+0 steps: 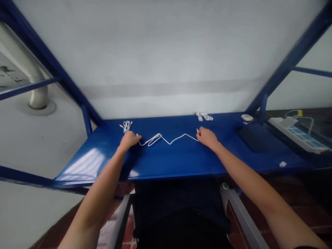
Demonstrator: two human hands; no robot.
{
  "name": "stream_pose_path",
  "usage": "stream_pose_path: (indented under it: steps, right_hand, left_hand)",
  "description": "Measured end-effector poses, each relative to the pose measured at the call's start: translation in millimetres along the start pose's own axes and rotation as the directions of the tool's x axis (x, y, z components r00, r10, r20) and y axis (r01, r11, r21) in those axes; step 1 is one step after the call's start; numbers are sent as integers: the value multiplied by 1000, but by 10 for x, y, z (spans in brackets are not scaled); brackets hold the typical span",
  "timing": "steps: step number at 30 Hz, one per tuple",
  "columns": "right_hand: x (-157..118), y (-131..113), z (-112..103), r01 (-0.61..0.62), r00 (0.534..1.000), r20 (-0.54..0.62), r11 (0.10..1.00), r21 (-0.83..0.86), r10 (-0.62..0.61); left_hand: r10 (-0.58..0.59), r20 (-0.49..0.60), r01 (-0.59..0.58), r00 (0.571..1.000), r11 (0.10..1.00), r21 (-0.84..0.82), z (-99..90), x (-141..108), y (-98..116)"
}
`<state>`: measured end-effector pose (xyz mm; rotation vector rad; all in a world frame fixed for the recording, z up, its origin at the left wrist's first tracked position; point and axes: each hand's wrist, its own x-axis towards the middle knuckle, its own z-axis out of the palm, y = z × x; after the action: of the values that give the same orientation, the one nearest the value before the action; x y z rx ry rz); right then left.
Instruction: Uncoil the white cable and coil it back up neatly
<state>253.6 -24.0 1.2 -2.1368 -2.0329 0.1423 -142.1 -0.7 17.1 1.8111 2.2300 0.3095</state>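
A thin white charging cable (177,138) stretches across the blue table between my two hands, with zigzag bends and a small loop nearer the left. My left hand (129,139) is closed on one end of it, a connector tip showing by the thumb. At the other end, my right hand (207,137) pinches the cable, and a bit of white connector sticks out past the fingers. Just behind my left hand lies a coiled white cable (126,126). Farther back, beyond my right hand, several white cables rest in a bundle (204,116).
A dark flat phone-like object (251,138) lies on the right of the table (166,166), with a round white case (247,118) behind it. A white power strip (298,135) with cords is at the far right, and a small white piece (283,164) near the front edge.
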Motion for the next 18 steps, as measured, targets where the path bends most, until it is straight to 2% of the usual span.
stream_pose_path:
  steps: [3, 6, 11, 15, 18]
  right_hand:
    - [3, 23, -19, -23, 1000, 16, 1000, -4, 23]
    - [3, 39, -28, -48, 999, 23, 999, -7, 48]
    - [9, 116, -46, -112, 994, 14, 994, -15, 112]
    - [24, 156, -73, -167, 986, 6, 986, -9, 167]
    - [39, 184, -95, -210, 978, 12, 978, 1, 210]
  left_hand:
    - [-82, 97, 101, 992, 972, -211, -91, -19, -205]
    - [-121, 110, 154, 987, 910, -384, -153, -68, -356]
    - [-227, 36, 211, 973, 819, -534, -328, -193, -672]
    - [-376, -38, 264, 926, 715, -648, -514, -293, -974]
    - [-426, -91, 270, 900, 710, -650, -606, -394, -1068]
